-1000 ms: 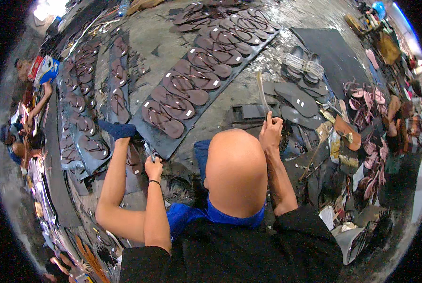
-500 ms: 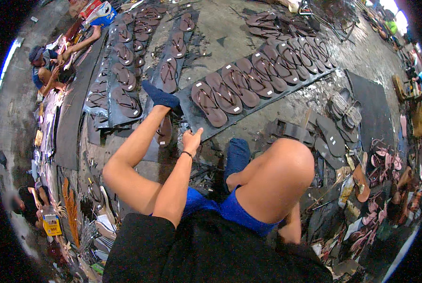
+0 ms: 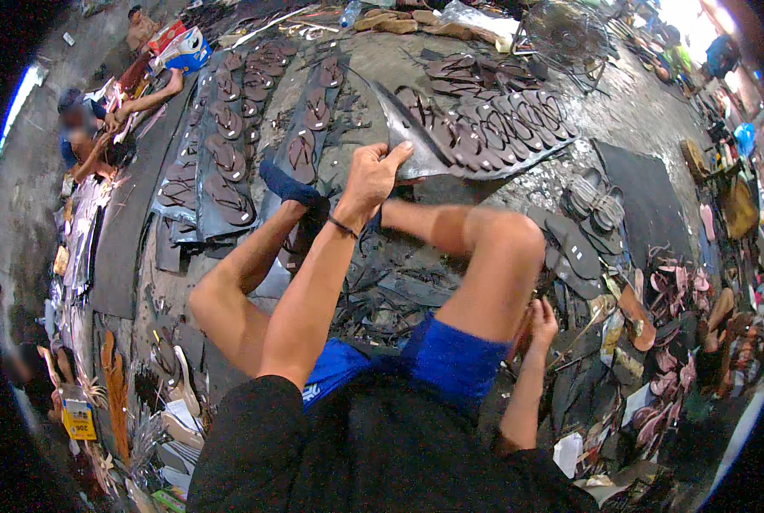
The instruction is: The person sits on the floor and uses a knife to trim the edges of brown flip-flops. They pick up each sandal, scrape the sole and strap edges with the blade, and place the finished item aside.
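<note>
My left hand (image 3: 371, 178) is closed on the near-left end of a long dark sheet (image 3: 416, 154), thumb on top. That end is raised off the floor and bent upward. A row of brown flip-flops (image 3: 519, 124) lies on the sheet. Those nearest my hand are tilted and bunched together; the farther ones lie flatter. My right hand (image 3: 541, 323) is beside my bent right leg, partly hidden by it. Its fingers look loosely apart, with nothing visible in them.
More flip-flops lie on dark strips (image 3: 215, 154) to the left. Grey sandals (image 3: 594, 201) and a black mat (image 3: 651, 192) are at right. A fan (image 3: 566, 34) stands at the back. Another person (image 3: 91, 137) sits at far left. Scraps cover the floor between my legs.
My left hand has moved up and away, lifting the sheet's near end so its flip-flops tip and bunch. My right hand has risen beside my right leg, and my right foot has shifted.
</note>
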Tool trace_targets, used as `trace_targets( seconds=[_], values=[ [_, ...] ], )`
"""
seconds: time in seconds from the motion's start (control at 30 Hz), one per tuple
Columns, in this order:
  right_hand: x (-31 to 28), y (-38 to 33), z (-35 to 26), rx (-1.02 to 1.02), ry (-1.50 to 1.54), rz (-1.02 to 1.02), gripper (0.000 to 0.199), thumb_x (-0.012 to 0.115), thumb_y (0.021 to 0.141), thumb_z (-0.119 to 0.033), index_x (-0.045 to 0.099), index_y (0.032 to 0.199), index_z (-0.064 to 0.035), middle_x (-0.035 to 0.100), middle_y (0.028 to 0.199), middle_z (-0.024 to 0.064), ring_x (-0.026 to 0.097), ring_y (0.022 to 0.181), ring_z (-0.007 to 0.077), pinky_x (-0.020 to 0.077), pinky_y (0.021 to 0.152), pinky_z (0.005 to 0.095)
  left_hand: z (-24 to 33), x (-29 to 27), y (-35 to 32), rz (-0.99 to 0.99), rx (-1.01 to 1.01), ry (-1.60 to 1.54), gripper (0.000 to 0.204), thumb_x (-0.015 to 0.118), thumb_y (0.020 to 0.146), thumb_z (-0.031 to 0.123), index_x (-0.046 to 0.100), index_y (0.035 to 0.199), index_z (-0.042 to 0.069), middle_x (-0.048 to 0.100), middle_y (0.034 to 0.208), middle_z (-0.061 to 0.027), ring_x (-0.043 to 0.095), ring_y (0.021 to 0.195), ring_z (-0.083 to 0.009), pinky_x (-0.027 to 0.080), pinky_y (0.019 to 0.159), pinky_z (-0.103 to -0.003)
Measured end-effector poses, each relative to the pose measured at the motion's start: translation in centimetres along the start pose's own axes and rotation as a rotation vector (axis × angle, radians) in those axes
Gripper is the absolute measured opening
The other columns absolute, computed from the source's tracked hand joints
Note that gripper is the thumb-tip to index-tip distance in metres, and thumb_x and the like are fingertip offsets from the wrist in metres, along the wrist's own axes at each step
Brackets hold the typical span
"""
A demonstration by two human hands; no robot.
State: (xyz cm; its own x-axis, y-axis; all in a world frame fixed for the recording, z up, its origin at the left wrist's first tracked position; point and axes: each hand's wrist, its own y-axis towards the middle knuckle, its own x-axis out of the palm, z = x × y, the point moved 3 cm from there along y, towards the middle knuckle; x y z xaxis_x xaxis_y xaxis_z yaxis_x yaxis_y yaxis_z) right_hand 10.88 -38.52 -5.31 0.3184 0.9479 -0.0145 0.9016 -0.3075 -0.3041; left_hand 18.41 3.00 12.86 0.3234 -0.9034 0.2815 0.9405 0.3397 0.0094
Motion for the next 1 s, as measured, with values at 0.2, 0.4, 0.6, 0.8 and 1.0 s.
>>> trace_targets(
  seconds=[0.2,0.4,0.6,0.8,1.0],
  values=[
    [4.0,-7.4,-9.0,0.111,0.528,-0.192,0.038,0.051,0.095,-0.025,0.044,0.128,-0.0075,0.06,0.086,0.0041,0.057,0.062,0.0124,0.0525,0.049,0.0285,3.8,-1.7,-8.7,0.197,-0.129,-0.196,0.022,0.058,0.092,0.015,0.058,0.108,-0.001,0.064,0.103,-0.0079,0.064,0.087,-0.0207,0.057,0.073,-0.038],
    [14.6,-14.4,-7.6,0.159,0.002,-0.705,0.039,0.052,0.095,-0.015,0.039,0.131,-0.0025,0.059,0.086,0.0054,0.056,0.06,0.0102,0.0511,0.049,0.0251,-4.1,-12.5,-15.4,0.561,-0.246,-0.486,0.016,0.057,0.094,0.016,0.061,0.106,0.006,0.064,0.1,-0.0026,0.062,0.088,-0.0153,0.054,0.075,-0.03],
    [18.6,-18.9,-5.7,-0.126,-0.555,-0.991,0.043,0.053,0.094,-0.018,0.038,0.131,-0.001,0.066,0.084,0.0174,0.066,0.069,0.03,0.0508,0.061,0.0402,-5.3,-10.9,-15.9,0.572,-0.262,-0.272,0.028,0.058,0.094,0.029,0.063,0.083,0.004,0.063,0.077,-0.0048,0.06,0.067,-0.013,0.051,0.062,-0.03],
    [20.5,-18.6,-4.1,-0.176,-0.624,-1.076,0.032,0.055,0.092,-0.018,0.04,0.112,0.0007,0.065,0.077,0.0226,0.063,0.072,0.0439,0.0493,0.061,0.0496,-4.6,-11.5,-15.2,0.572,-0.538,-0.042,0.042,0.055,0.092,0.042,0.055,0.075,0.003,0.052,0.057,-0.0016,0.042,0.039,-0.0078,0.031,0.035,-0.024],
    [26.6,-16.4,-3.7,-0.247,-0.761,-1.161,0.033,0.055,0.091,-0.019,0.038,0.106,0.005,0.063,0.074,0.0259,0.062,0.071,0.0454,0.0483,0.06,0.0529,-6.1,-10.0,-16.4,0.542,-0.603,-0.572,0.033,0.052,0.096,0.038,0.051,0.083,0.008,0.037,0.057,0.0067,0.033,0.045,-0.0033,0.025,0.038,-0.019]
  ],
)
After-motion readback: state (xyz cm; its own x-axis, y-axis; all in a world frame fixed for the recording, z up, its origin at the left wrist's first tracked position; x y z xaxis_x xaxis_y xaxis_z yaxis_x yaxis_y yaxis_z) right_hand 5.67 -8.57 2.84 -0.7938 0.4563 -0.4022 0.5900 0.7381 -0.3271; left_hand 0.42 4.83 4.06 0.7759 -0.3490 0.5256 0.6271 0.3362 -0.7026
